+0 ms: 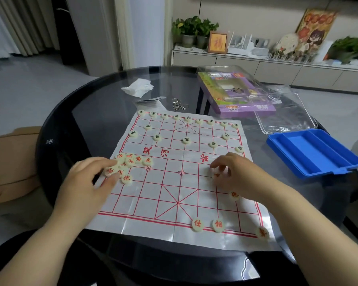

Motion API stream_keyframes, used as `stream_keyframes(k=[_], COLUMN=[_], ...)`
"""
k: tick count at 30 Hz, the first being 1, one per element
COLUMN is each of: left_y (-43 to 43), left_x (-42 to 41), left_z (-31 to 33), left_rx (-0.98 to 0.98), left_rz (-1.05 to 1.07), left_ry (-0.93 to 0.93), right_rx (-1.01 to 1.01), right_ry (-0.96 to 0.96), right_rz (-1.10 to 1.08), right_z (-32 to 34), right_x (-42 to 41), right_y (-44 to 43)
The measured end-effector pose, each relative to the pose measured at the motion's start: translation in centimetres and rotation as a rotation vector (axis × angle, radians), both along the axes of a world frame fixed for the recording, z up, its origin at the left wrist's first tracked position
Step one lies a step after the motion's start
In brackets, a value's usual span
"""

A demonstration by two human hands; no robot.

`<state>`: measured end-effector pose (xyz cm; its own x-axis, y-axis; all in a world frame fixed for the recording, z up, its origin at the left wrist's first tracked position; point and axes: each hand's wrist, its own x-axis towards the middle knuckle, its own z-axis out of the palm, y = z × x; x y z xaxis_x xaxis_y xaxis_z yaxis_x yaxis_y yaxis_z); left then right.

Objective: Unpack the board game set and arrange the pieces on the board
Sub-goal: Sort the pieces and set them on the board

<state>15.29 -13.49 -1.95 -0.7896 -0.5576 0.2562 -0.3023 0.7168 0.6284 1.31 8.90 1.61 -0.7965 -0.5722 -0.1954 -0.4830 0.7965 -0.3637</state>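
Note:
A white paper board (174, 182) with a red grid lies on the round glass table. Cream discs with dark characters (186, 140) stand in rows along its far side. A loose heap of red-lettered discs (130, 162) sits at the board's left middle. My left hand (91, 180) rests on that heap with its fingertips among the discs. My right hand (234, 172) hovers over the right middle, fingers curled down around a red disc (217, 174). Three red discs (197, 225) sit on the near edge line and another (234, 195) lies beside my right wrist.
A blue plastic tray (314, 153) stands right of the board, with a clear lid (285, 114) and a purple game box (236, 93) behind it. A crumpled tissue (137, 87) and metal rings (179, 104) lie beyond the board. A tan chair (10, 162) is at the left.

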Motion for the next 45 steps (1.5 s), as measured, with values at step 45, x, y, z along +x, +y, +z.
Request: stream_keyframes(k=[45], left_y=[-0.2], left_x=[-0.4], left_z=[-0.6], left_rx=[0.034], left_rz=[-0.061], left_ry=[-0.21], right_rx=[-0.062], right_ry=[0.015], right_rz=[-0.003], right_z=[-0.7], right_x=[-0.1], right_y=[0.1])
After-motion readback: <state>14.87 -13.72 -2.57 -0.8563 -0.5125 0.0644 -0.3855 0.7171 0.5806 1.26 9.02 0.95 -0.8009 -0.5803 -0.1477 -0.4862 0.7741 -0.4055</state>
